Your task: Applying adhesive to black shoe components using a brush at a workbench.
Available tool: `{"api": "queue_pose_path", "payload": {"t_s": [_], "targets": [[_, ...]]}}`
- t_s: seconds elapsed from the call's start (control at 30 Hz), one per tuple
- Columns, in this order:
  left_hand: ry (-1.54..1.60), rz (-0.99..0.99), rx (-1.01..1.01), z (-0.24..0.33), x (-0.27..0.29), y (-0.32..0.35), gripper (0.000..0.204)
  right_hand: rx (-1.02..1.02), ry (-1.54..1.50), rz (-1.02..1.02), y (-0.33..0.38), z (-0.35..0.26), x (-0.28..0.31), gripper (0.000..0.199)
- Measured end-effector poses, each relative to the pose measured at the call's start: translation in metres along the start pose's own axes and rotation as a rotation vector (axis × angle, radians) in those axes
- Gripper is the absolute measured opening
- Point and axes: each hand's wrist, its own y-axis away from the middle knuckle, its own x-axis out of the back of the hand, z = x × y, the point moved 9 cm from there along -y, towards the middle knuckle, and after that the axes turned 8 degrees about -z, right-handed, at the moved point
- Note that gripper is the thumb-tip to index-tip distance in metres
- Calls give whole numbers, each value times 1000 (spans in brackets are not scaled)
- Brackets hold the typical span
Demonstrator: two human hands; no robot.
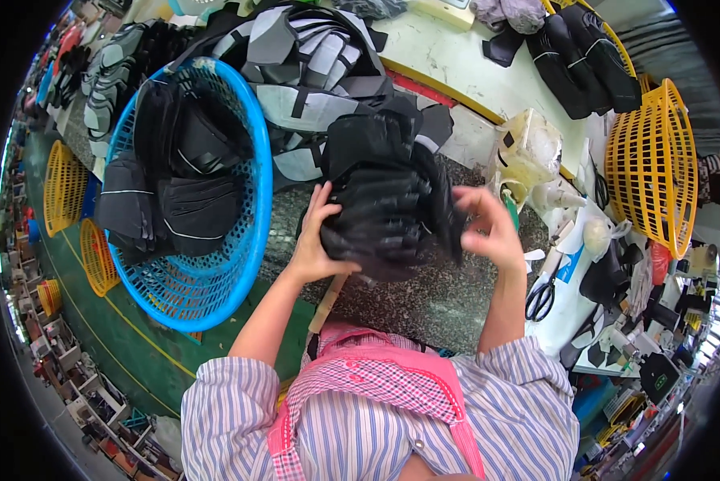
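Observation:
In front of me a thick bundle of black fabric pieces (380,212), fanned in layers and smeared by motion, lies over the speckled worktop. My left hand (313,240) cups the bundle's left side, fingers above and thumb below. At the right side, my right hand (490,228) has its thumb and fingers apart, close to the hanging edge of the black pieces; whether it touches them is hard to tell. Just beyond the bundle are grey and black cut pieces (308,108), piled loosely.
To the left stands a blue plastic basket (260,152) with banded stacks of black pieces. At right are black-handled scissors (541,300), a tape-wrapped block (528,148) and a yellow basket (652,160). More black bundles (572,68) lie at the far right.

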Motion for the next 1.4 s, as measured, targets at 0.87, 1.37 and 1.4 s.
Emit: {"api": "queue_pose_path", "payload": {"t_s": [0.87,1.37,1.4], "targets": [[-292,-140,12,45,-47,-18,96,-79,-511,114,-29,93,26,44],[-391,-301,-143,62,-65,8,91,-47,-657,48,-15,84,18,42],[-316,-408,-187,68,-62,2,87,-95,-684,41,-14,89,18,43]]}}
